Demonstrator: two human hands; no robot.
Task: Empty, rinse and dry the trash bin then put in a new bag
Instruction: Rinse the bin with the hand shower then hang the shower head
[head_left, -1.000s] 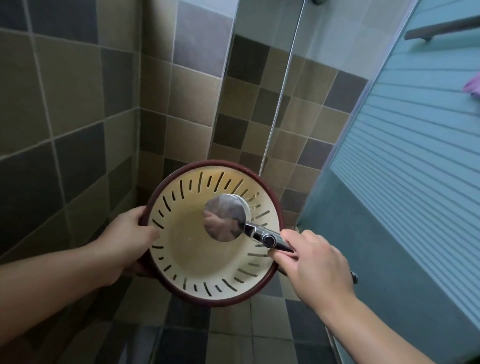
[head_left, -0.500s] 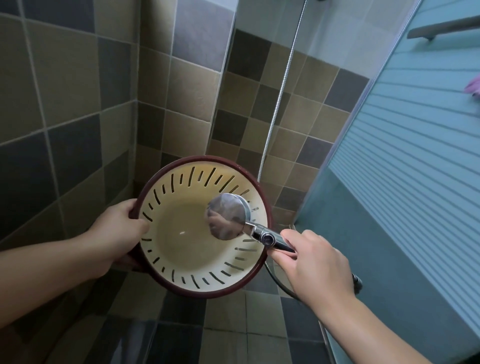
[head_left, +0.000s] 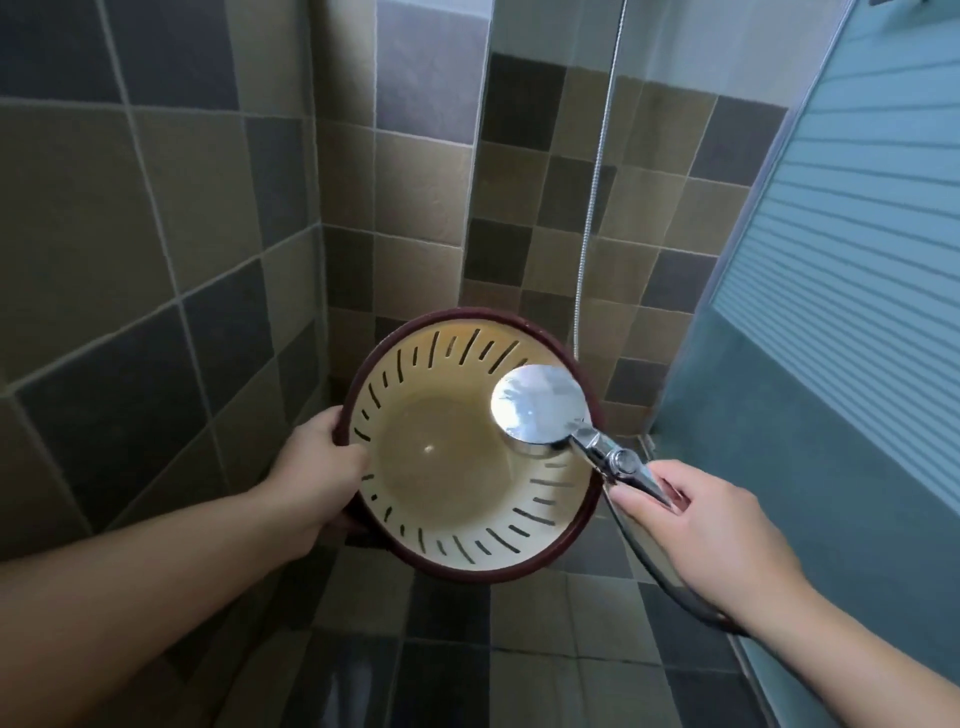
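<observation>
Our right hand has its grip clamped on the handle of the shower head — the thumb lies along the chrome stem and the fingers are curled under it. From this grip the handle runs up and to the left, so the long axis of the tool points from the lower right toward the middle of the bin. The round face of the shower head hangs over the right inner side of the trash bin, just inside its rim, and looks down into it. The hose goes up along the tiled wall behind, and a second loop of it passes under our right wrist.

Our left hand grips the dark red rim of the bin at its left edge, thumb inside and fingers outside as far as we can see. The bin is held above the floor of the shower, near the corner of the walls, and its mouth is tilted toward us. The inside is cream with slots around the wall; the bottom looks wet, though we cannot tell if water is flowing.

We judge that the rinse step is in hand. The coming move turns on this — the bin lies to the left of the right grip, so sweeping the spray means turning the handle leftward across the bottom.
</observation>
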